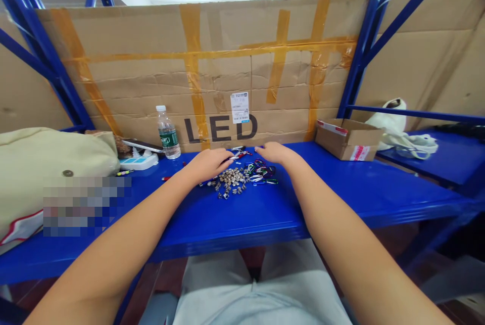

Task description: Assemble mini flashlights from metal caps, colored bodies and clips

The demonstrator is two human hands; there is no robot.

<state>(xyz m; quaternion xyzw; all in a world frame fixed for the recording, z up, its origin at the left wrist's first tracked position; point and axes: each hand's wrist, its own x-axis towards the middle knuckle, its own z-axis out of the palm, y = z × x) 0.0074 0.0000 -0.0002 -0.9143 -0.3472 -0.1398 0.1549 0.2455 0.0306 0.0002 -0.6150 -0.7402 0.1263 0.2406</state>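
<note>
Dozens of silver bits [232, 177] lie on the worktop [235, 219], coloured clips [261, 172] just to their right. Left hand [212, 163] and right hand [277, 153] rest near the back edge; whether either grasps anything, I cannot tell. Light touches should prevent scattering; sliding room looks widest toward the right front corner.

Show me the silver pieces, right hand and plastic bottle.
Silver pieces [232, 177]: head view, middle of the pile.
Right hand [277, 152]: head view, back of the hand.
Plastic bottle [168, 138]: head view, green label.
</note>
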